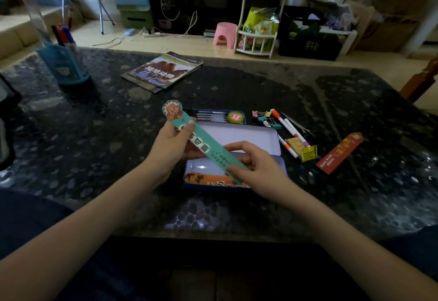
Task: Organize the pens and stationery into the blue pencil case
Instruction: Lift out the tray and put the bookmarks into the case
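Two hands are being held over the near middle of a dark speckled table (pixel 71 134), both pinching one teal bookmark (pixel 208 150). The right hand (pixel 256 167) is gripping its lower end between thumb and fingers, while the left hand (pixel 170 144) is pinching it just below the cartoon head at its upper end. The strip is being kept slanted above the open blue pencil case (pixel 283 167), whose near tray is already holding an orange bookmark (pixel 213 178) along its near wall. It is judged to be thin, light card that bends easily, so it is best taken by its ends and laid flat. In the far half of the case, dark pens (pixel 206 115) and a roll of tape (pixel 235 117) are lying. Beside the case, towards the right edge, binder clips (pixel 264 118), white markers (pixel 288 129), an eraser (pixel 302 150) and a red bookmark (pixel 339 153) are waiting. Farther back, a booklet (pixel 163 71) is lying near the far edge, and a blue pen holder (pixel 62 63) is standing at the far left corner.
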